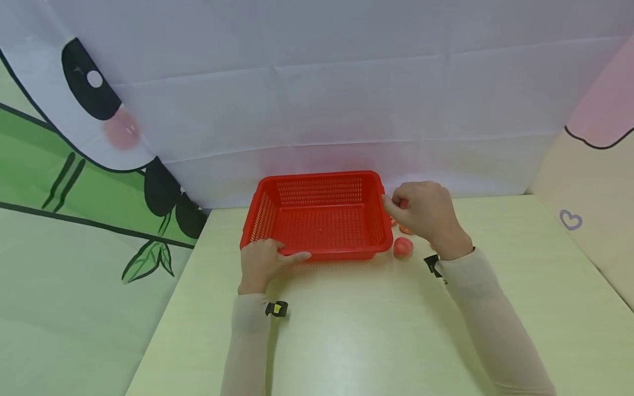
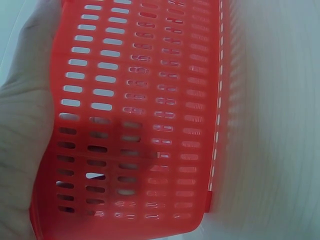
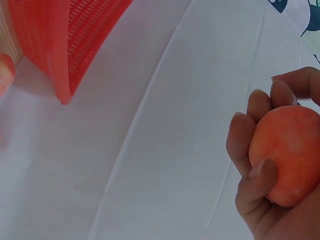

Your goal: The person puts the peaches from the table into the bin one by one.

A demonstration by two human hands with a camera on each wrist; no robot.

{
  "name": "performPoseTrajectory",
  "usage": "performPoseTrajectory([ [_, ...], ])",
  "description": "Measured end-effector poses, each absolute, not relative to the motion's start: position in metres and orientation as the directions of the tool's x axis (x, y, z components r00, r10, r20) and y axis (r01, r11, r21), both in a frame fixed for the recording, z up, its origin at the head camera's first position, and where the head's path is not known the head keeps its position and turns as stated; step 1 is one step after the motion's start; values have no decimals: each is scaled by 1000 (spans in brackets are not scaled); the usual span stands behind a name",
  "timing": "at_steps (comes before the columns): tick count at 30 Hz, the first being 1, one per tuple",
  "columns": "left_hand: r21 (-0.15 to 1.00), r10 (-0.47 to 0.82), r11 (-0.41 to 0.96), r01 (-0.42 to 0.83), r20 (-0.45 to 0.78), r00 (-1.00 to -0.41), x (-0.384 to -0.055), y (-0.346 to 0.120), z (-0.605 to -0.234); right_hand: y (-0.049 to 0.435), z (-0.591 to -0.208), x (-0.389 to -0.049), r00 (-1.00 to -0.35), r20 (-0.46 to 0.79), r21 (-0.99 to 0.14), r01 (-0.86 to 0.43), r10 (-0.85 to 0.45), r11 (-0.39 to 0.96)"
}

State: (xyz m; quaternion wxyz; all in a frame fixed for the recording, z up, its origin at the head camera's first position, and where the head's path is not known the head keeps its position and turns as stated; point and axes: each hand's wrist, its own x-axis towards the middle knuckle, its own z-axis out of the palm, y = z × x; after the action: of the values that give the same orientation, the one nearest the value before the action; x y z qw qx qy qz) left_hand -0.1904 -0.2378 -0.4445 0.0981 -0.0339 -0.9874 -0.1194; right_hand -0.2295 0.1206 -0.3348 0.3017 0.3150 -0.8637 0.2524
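Note:
A red plastic basket (image 1: 342,256) with slotted walls stands at the back of the table, and nothing shows inside it. At its near left corner my left hand (image 1: 260,264) grips the rim, thumb along the front. Dark finger shapes show through the slots of the wall (image 2: 170,115) in the left wrist view. My right hand (image 1: 426,212) is raised just beyond the basket's right rim. It holds a round orange-red fruit (image 3: 287,155), fingers and thumb curled about it; in the head view the hand hides most of this fruit.
A reddish fruit (image 1: 403,248) lies on the table (image 1: 337,330) by the basket's right near corner. More fruit (image 1: 406,230) shows partly under my right hand. White printed cloth (image 1: 346,110) hangs right behind the basket, with side panels at left and right.

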Motion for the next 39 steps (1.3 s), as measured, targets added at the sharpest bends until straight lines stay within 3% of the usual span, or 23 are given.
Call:
performPoseTrajectory([
  [10, 219, 51, 970, 102, 227, -973, -191, -237, -444, 107, -338, -233, -587, 685, -228, -735, -431, 639],
  [27, 204, 36, 976, 78, 201, -979, -192, -239, -447, 77, -341, -248, -692, 498, -307, -705, -523, 640],
  [39, 207, 51, 973, 102, 240, -969, -191, -239, -446, 52, -340, -261, -663, 465, -280, -739, -586, 613],
])
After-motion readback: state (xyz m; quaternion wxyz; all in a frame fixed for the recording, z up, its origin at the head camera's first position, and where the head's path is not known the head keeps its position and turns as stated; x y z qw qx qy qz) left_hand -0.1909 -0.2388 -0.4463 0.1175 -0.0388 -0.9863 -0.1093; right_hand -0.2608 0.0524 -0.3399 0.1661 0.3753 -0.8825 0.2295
